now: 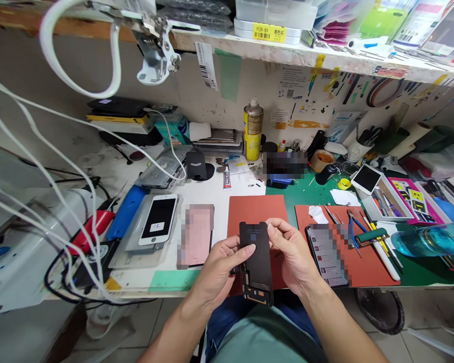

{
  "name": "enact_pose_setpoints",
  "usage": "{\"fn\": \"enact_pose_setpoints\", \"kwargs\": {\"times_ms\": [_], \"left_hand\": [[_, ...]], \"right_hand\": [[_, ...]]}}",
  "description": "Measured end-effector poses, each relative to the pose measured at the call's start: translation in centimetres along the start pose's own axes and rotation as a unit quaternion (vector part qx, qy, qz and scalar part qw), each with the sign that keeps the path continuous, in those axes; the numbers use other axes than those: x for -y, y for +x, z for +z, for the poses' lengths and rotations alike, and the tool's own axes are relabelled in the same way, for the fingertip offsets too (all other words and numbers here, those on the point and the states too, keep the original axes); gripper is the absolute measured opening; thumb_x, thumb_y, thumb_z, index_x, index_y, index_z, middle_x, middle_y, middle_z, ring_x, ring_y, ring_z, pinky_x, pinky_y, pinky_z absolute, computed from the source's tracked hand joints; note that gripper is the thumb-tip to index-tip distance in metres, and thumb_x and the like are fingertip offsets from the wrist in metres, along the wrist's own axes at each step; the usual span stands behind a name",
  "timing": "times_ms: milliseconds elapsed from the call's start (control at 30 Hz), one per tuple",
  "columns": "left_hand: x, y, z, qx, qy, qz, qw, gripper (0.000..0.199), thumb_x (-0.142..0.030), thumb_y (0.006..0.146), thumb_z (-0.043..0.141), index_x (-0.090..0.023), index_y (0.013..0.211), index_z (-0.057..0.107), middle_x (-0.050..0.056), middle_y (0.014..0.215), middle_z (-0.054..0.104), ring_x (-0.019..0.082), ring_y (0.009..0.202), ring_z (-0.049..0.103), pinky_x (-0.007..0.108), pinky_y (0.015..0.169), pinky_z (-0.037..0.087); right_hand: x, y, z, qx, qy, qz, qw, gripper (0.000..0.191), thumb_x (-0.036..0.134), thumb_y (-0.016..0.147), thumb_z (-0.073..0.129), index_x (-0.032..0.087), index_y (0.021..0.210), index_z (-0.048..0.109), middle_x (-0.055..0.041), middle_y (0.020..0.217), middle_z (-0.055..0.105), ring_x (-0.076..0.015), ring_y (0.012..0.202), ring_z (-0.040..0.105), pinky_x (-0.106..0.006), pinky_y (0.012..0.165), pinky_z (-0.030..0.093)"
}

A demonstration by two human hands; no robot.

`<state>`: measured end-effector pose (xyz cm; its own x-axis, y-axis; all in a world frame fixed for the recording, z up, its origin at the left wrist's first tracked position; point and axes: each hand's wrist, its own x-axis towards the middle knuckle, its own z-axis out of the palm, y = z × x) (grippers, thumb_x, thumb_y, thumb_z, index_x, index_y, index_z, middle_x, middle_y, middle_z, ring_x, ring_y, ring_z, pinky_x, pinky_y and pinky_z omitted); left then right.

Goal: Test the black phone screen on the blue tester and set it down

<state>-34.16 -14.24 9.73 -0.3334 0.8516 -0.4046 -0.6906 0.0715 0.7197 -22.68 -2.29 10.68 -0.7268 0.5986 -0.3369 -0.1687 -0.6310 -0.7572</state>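
A black phone screen is held upright over the front edge of the bench, its back side turned toward me. Copper-coloured pads and a flex part show along its lower end. My left hand grips its left side, thumb laid across the back and fingers behind. At the top right corner, my right hand pinches the edge between thumb and fingers; whether a film or tab is in that pinch cannot be made out. Beneath lies a reddish-brown mat.
To the left are a pixelated pink phone-shaped item and a white phone. A lit phone, pliers and a blue bottle lie right. A spray can stands behind; a loaded shelf overhangs.
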Motion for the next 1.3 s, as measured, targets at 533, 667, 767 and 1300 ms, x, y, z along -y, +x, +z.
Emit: {"fn": "enact_pose_setpoints", "kwargs": {"times_ms": [533,667,767,1300], "left_hand": [[-0.4,0.3,0.3,-0.021,0.001,0.011,1.000,0.038,-0.030,0.076,0.091,-0.013,0.109,0.081,0.015,0.103,0.083,0.026,0.089,0.080,0.033,0.081,0.063],[-0.7,0.4,0.4,-0.024,-0.002,0.018,1.000,0.041,-0.031,0.075,0.092,-0.014,0.110,0.081,0.015,0.107,0.082,0.028,0.095,0.079,0.035,0.086,0.062],[-0.6,0.4,0.3,-0.029,0.002,0.017,0.999,0.041,-0.031,0.075,0.091,-0.014,0.111,0.080,0.014,0.107,0.083,0.027,0.095,0.079,0.035,0.088,0.061],[-0.3,0.2,0.2,-0.034,0.033,0.040,0.998,0.036,-0.031,0.077,0.090,-0.015,0.108,0.081,0.012,0.103,0.083,0.023,0.090,0.078,0.030,0.084,0.061]], "right_hand": [[0.0,-1.0,-0.2,0.010,-0.005,-0.014,1.000,0.039,0.043,0.069,0.096,0.024,0.097,0.076,-0.0017,0.092,0.071,-0.0142,0.078,0.061,-0.026,0.074,0.050],[0.1,-1.3,-0.4,0.018,0.003,-0.006,1.000,0.042,0.041,0.068,0.097,0.025,0.100,0.076,-0.0037,0.099,0.074,-0.0169,0.086,0.064,-0.028,0.080,0.052],[0.5,-1.2,-0.3,0.009,0.010,-0.010,1.000,0.039,0.043,0.071,0.095,0.024,0.099,0.076,-0.0035,0.094,0.074,-0.0151,0.080,0.062,-0.027,0.077,0.050],[-0.1,-1.3,-0.1,-0.008,-0.004,-0.015,1.000,0.039,0.048,0.072,0.095,0.024,0.095,0.075,0.0006,0.080,0.063,-0.0134,0.074,0.055,-0.025,0.071,0.047]]}}
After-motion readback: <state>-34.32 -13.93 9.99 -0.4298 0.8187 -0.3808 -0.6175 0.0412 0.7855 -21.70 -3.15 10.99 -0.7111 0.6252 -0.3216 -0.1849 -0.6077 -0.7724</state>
